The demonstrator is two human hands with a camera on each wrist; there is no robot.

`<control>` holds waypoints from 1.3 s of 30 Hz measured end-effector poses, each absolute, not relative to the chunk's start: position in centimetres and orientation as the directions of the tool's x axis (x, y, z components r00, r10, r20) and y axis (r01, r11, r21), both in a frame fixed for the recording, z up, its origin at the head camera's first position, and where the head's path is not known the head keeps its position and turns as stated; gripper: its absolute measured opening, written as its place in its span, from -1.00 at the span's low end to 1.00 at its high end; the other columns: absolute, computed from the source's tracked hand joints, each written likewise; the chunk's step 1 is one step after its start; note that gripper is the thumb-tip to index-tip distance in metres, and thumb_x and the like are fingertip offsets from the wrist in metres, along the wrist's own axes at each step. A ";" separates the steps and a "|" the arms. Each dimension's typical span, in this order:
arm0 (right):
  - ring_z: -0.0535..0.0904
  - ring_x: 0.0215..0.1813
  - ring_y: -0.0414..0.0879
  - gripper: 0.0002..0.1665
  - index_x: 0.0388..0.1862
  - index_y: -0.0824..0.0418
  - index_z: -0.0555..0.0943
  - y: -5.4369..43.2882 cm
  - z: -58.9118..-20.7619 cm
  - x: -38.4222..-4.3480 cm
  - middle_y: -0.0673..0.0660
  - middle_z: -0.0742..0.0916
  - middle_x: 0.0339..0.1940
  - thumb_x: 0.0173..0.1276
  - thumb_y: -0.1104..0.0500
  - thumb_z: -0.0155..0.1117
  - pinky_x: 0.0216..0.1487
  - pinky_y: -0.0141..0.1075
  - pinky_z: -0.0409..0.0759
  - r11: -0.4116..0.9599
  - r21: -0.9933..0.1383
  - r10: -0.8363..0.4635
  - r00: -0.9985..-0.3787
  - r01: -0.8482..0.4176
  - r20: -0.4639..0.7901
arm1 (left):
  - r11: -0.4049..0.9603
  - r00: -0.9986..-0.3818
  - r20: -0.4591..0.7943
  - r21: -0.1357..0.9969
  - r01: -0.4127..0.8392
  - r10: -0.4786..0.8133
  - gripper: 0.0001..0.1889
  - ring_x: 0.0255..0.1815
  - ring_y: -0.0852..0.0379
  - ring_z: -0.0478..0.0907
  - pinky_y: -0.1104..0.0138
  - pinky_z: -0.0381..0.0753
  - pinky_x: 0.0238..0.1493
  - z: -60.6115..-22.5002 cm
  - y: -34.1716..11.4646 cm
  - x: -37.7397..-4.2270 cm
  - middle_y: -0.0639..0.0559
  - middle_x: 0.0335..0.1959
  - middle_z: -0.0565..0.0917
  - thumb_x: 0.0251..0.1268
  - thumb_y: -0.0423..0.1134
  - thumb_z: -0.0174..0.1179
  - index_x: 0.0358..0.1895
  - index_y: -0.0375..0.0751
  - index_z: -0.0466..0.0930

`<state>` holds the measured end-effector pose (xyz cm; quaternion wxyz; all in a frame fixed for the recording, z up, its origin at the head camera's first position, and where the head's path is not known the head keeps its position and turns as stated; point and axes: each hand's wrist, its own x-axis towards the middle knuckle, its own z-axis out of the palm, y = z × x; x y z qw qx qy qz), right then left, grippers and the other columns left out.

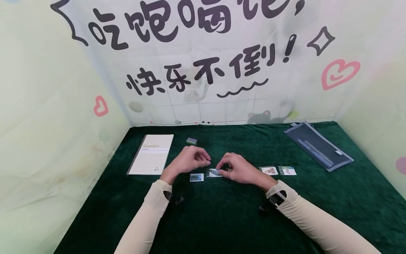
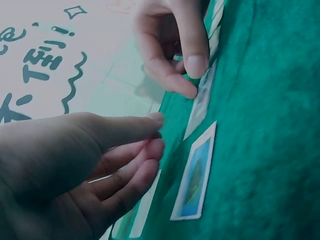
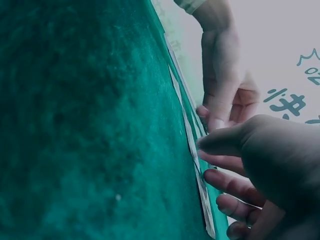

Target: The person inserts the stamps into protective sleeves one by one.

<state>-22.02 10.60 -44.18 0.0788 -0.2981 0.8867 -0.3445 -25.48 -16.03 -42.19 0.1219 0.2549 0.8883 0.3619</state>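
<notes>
My right hand (image 1: 238, 169) is low over the cloth, its thumb and index finger pinching the right part of a small clear sleeve (image 1: 213, 173) with a picture inside. Just left of it, my left hand (image 1: 192, 158) hovers with thumb and fingertips close together and nothing visible between them. Below that hand lies a small stamp (image 2: 194, 177), white-bordered with a blue picture and a green leaf-like shape. Farther right, two more clear sleeves, a brown-pictured one (image 1: 269, 170) and a lighter one (image 1: 288, 171), lie side by side.
A white "Gambit" notebook (image 1: 152, 155) lies at the left of the dark green cloth (image 1: 222, 218). Behind my left hand sits a small block (image 1: 191, 141), perhaps an eraser. A blue-grey mesh zip pouch (image 1: 317, 146) rests at the back right, before a printed backdrop (image 1: 234, 109).
</notes>
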 end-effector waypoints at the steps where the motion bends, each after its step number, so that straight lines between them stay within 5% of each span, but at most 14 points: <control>1: 0.58 -0.01 -0.13 -0.83 0.04 -0.09 0.80 10.5 -44.3 -22.0 -0.04 0.73 0.04 0.53 0.03 0.45 0.03 -0.18 0.58 0.577 -0.660 -0.588 -0.805 -0.481 0.073 | 0.615 -0.855 -0.010 0.699 0.365 0.518 -0.90 -0.18 0.21 0.74 0.20 0.77 0.06 -42.2 -16.2 -25.6 0.19 -0.17 0.82 0.52 -0.14 0.40 -0.01 0.08 0.81; 9: 0.55 0.08 -0.19 -0.71 0.17 -0.11 0.76 7.5 -44.7 -21.2 -0.09 0.71 0.09 0.53 -0.04 0.42 0.12 -0.17 0.57 0.572 -0.612 -0.652 -0.756 -0.546 0.064 | 0.683 -0.943 0.115 0.663 0.306 0.311 -0.78 0.00 0.11 0.73 0.10 0.76 0.21 -42.8 -17.9 -26.4 0.01 0.10 0.79 0.58 -0.16 0.35 0.16 -0.03 0.76; 20: 0.45 0.05 -0.17 -0.56 0.25 -0.07 0.76 5.3 -44.4 -21.0 -0.06 0.66 0.07 0.46 -0.13 0.51 0.15 -0.16 0.47 0.626 -0.542 -0.645 -0.763 -0.561 0.044 | 0.764 -0.955 0.052 0.589 0.265 0.291 -0.65 0.31 -0.12 0.60 -0.10 0.60 0.45 -44.0 -18.6 -27.0 -0.16 0.36 0.66 0.50 -0.17 0.42 0.27 -0.07 0.72; 30: 0.49 0.18 -0.11 -0.69 0.05 -0.17 0.74 5.3 -44.4 -21.3 -0.08 0.65 0.08 0.37 -0.03 0.59 0.29 -0.03 0.53 0.568 -0.650 -0.632 -0.774 -0.505 0.049 | 0.727 -0.955 0.083 0.631 0.272 0.285 -0.65 0.18 -0.06 0.67 -0.05 0.65 0.36 -44.2 -19.1 -27.4 -0.09 0.17 0.77 0.47 -0.21 0.45 0.25 -0.08 0.71; 39: 0.54 0.14 -0.15 -0.86 -0.05 -0.19 0.75 5.5 -44.6 -21.3 -0.14 0.67 0.05 0.46 0.00 0.50 0.20 -0.09 0.57 0.496 -0.714 -0.664 -0.746 -0.494 0.054 | 0.661 -0.949 0.083 0.699 0.274 0.306 -0.75 -0.05 0.08 0.76 0.08 0.78 0.20 -43.8 -19.2 -27.5 0.00 -0.07 0.80 0.49 -0.29 0.41 0.16 -0.08 0.75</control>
